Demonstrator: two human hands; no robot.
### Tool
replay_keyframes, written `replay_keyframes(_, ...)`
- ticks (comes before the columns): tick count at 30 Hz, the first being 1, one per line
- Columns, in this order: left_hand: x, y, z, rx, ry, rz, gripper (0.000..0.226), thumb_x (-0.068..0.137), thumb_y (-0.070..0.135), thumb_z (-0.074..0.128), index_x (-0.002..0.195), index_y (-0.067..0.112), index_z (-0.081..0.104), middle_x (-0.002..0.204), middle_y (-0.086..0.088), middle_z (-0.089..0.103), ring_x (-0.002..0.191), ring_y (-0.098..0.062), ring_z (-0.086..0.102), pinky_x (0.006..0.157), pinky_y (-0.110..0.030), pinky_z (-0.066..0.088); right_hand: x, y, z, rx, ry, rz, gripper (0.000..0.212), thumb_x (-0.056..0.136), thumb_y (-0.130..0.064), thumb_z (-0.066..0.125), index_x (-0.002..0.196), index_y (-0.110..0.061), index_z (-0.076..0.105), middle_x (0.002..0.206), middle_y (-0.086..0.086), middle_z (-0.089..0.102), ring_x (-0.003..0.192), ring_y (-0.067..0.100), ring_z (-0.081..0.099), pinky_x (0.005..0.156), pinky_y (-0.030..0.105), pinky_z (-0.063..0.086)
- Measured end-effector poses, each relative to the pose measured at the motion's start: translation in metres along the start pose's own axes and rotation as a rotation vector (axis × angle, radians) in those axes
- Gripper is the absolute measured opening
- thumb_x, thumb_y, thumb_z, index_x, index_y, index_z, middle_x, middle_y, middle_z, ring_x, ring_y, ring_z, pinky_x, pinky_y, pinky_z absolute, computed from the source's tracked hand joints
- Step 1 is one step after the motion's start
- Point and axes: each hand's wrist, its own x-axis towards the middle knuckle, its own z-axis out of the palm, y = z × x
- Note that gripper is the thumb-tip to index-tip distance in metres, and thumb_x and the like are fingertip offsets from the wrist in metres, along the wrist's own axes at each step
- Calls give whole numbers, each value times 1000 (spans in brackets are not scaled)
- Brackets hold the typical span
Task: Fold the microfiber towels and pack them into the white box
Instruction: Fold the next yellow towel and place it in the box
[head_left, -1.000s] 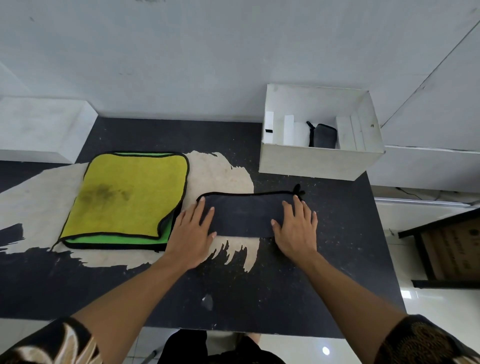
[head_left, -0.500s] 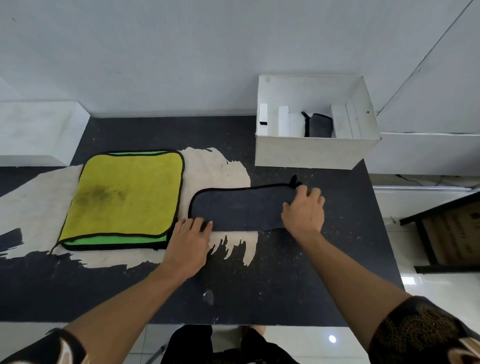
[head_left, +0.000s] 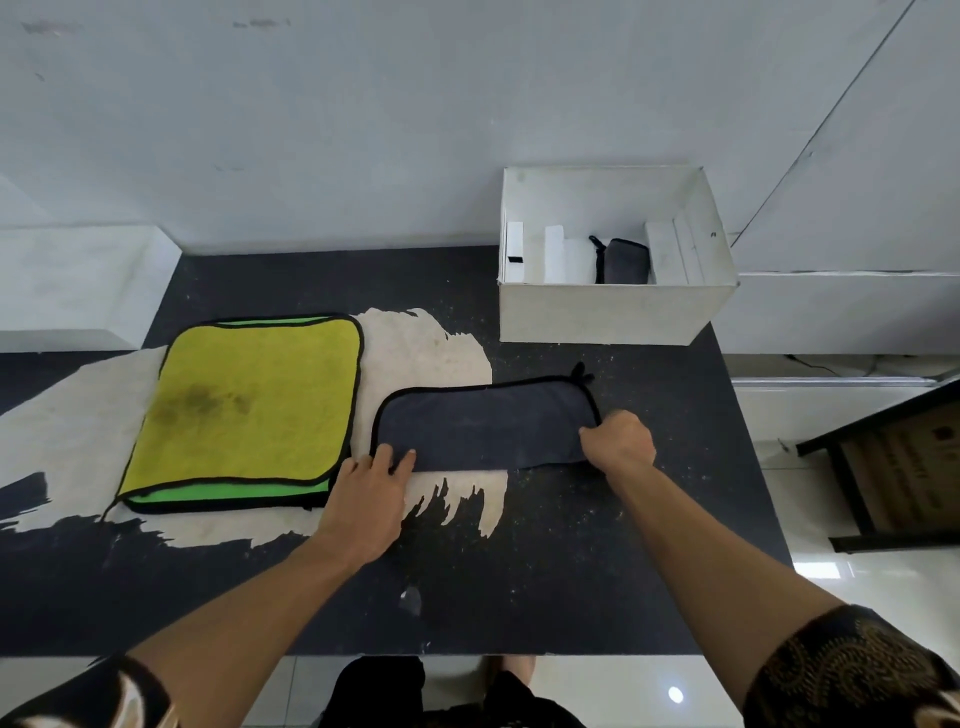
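A dark grey towel (head_left: 483, 423) with black trim lies folded into a long strip in the middle of the table. My left hand (head_left: 371, 486) presses flat on its near left corner with straight fingers. My right hand (head_left: 618, 441) has its fingers curled round the strip's near right end. A yellow and green towel (head_left: 244, 405) lies flat to the left, apart from both hands. The white box (head_left: 608, 312) stands behind the strip at the back right, and a folded grey towel (head_left: 623, 260) stands inside it.
The black table (head_left: 519, 571) carries a large worn pale patch (head_left: 426, 353) under the towels. White blocks line the wall at the back left (head_left: 72, 280) and right. The table's right edge drops to a tiled floor with a dark frame (head_left: 883, 467).
My right hand went from lying flat on the strip to curling round its right end. My left hand slid back to the strip's near left corner. The view shifted slightly.
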Motion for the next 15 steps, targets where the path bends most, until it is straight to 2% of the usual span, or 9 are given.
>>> replay_keyframes(3,-3,1,-3,-9,-16,42,59,91,30,54,146,17,36,127,-6,47,101,-23,59,87,-35,43,-2,12,-7,46,-3,48,15,84,-16,60,93,-4,64,82,12,68,66,28,68,52,27,51)
replay_keyframes(6,-1,4,-15,44,-32,120,37,91,28,51,127,19,51,111,-2,61,91,-22,62,83,-36,43,-5,26,-8,73,15,69,7,81,-13,58,80,-7,61,77,12,67,62,27,66,46,23,45)
replay_keyframes(9,9,9,-31,42,-34,131,21,92,27,47,108,19,58,97,-1,67,85,-22,64,79,-36,45,-5,29,-8,106,27,69,23,88,-27,62,79,-6,60,81,12,68,68,28,66,50,24,41)
replay_keyframes(12,27,23,-47,-151,16,72,23,95,33,48,105,17,61,102,-3,67,91,-25,64,75,-34,47,-4,25,-11,106,-2,47,32,91,-36,62,92,-4,64,89,12,69,79,30,67,61,29,46)
replay_keyframes(15,52,49,-67,-513,-63,-49,22,93,35,55,105,19,65,106,-3,69,97,-25,64,80,-35,52,-6,25,-12,118,-13,18,25,91,-31,64,92,-6,65,85,9,66,79,28,65,57,27,43)
